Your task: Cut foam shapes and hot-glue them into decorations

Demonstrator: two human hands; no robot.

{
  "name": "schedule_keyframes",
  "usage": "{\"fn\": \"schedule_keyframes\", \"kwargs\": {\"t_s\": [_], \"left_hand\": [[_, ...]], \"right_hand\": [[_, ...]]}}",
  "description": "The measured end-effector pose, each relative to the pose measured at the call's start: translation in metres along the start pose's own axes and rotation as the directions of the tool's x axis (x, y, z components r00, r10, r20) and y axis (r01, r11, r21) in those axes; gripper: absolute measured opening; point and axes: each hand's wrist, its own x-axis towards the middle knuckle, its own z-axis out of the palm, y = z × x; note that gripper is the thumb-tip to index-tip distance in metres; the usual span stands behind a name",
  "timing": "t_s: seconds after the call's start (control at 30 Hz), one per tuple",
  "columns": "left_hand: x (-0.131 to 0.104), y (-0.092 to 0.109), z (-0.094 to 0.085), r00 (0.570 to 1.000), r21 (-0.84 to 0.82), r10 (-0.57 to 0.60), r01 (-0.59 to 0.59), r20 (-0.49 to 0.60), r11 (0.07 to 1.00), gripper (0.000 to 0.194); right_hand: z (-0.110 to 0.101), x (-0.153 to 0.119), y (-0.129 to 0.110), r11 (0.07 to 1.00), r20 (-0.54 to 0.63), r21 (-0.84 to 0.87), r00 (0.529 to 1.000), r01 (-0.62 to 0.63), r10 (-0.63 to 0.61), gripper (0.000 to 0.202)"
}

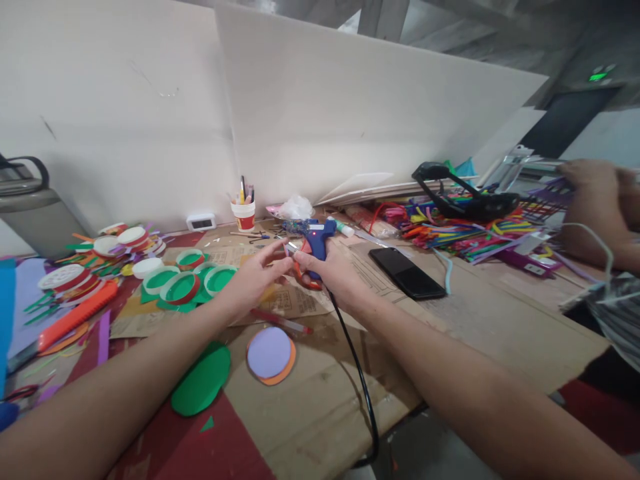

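Note:
My right hand is closed around the handle of a blue glue gun, which has a small red light and a black cord running down off the table's front edge. My left hand meets it from the left, thumb and index finger curled together around something small; a silvery tip shows there, too small to make out. Orange loops, like scissor handles, show just below the hands. Nearer me lie a lilac disc on an orange disc, and a green foam piece.
Several green-lined round lids sit at left, near an orange cutter and a flask. A pen cup stands behind. To the right are a black phone, colourful pipe cleaners and another person's arm.

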Motion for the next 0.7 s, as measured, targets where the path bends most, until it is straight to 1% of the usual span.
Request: {"fn": "schedule_keyframes", "kwargs": {"t_s": [0.07,0.13,0.27,0.47,0.57,0.7], "left_hand": [[-0.0011,0.0004,-0.0006,0.999,0.143,0.040,-0.039,-0.009,0.989,0.069],[-0.0015,-0.0001,-0.0016,0.999,0.212,0.052,-0.053,0.009,0.976,0.072],[-0.0008,-0.0025,-0.0035,0.997,0.193,0.064,-0.072,0.046,0.979,0.075],[-0.0040,0.0000,-0.0036,0.996,0.217,0.059,-0.071,0.063,0.974,0.074],[-0.0056,0.0011,-0.0017,0.996,0.225,0.056,-0.069,0.066,0.972,0.073],[-0.0056,-0.0015,0.0024,0.998,0.125,0.054,-0.058,0.033,0.990,0.074]], "right_hand": [[-0.0001,-0.0001,-0.0003,0.999,0.033,0.036,0.999,0.003,-0.004,0.041],[-0.0001,0.0000,-0.0003,0.999,0.034,0.039,0.999,-0.009,0.008,0.043],[-0.0002,0.0014,0.0016,0.999,0.000,0.032,1.000,-0.022,0.022,0.046],[0.0003,0.0023,0.0019,0.997,0.001,0.061,0.999,-0.045,0.045,0.047],[0.0014,0.0014,0.0000,0.998,-0.017,0.052,0.999,-0.031,0.032,0.045],[0.0033,-0.0014,-0.0060,0.999,-0.079,-0.045,0.997,0.002,-0.005,0.041]]}}
